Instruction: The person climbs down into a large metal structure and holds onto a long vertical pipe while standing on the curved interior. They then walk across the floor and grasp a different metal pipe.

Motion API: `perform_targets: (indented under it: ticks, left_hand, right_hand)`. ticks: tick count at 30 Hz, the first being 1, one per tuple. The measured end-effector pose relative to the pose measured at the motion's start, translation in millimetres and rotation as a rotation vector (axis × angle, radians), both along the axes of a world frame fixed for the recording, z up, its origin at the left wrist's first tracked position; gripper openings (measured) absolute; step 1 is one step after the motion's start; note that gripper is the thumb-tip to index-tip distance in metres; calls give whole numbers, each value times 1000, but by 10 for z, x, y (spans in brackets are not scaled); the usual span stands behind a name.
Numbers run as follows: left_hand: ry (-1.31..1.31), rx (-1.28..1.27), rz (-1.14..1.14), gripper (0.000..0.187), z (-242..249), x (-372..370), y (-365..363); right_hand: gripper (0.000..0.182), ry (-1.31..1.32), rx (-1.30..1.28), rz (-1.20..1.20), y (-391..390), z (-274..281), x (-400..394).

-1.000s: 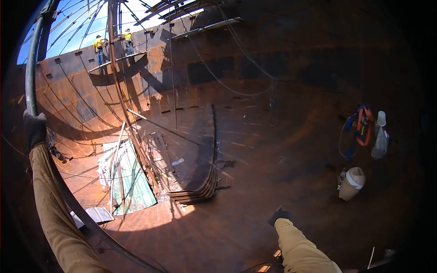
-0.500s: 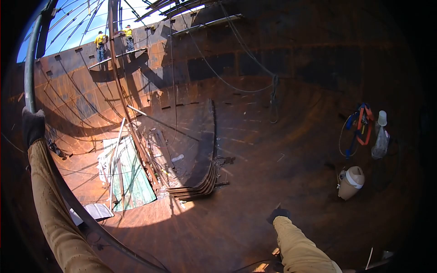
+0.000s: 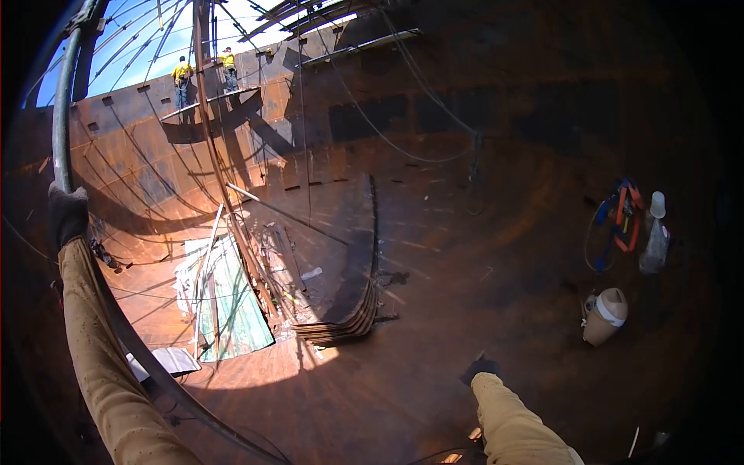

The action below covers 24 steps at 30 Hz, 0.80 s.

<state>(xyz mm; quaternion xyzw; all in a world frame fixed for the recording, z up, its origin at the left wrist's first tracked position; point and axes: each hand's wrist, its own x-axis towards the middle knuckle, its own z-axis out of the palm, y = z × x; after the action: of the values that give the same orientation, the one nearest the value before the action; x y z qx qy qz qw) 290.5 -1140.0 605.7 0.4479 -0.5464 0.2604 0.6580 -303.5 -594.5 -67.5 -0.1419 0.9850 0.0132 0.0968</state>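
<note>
My left hand point(image 3: 68, 213), in a dark glove, is closed round the lower end of a grey metal pole point(image 3: 62, 132) at the left. The pole rises to a clamp near the top. My right hand point(image 3: 480, 369), also in a dark glove, is stretched out low over the dark rusty floor. A small pointed shape shows at its tip, too small to tell whether it is a finger or a held object. The hand's finger position is unclear.
Two people in yellow tops point(image 3: 182, 74) stand on a plank point(image 3: 174, 113) by the far wall. Curved metal sheets point(image 3: 353, 310) and green panels point(image 3: 236, 310) lie ahead. At right are a beige jug point(image 3: 604, 316), an orange-blue harness point(image 3: 628, 217) and a clear bag point(image 3: 655, 246).
The whole view has shifted, so that the surroundings appear slightly further right and lower. My left hand still grips the pole, and my right hand remains stretched out.
</note>
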Motion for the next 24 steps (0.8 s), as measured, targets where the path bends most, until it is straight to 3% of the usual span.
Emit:
perform_targets:
  ticks: [5,13,24]
  left_hand:
    - [10,16,-2,56,-5,-27,28]
    - [24,39,-19,56,8,-38,62]
    - [35,34,4,56,8,-29,7]
  right_hand:
    - [95,11,27,-41,-30,97,66]
    - [98,-84,65,5,-21,-15,-70]
    - [109,-130,96,1,-32,252,56]
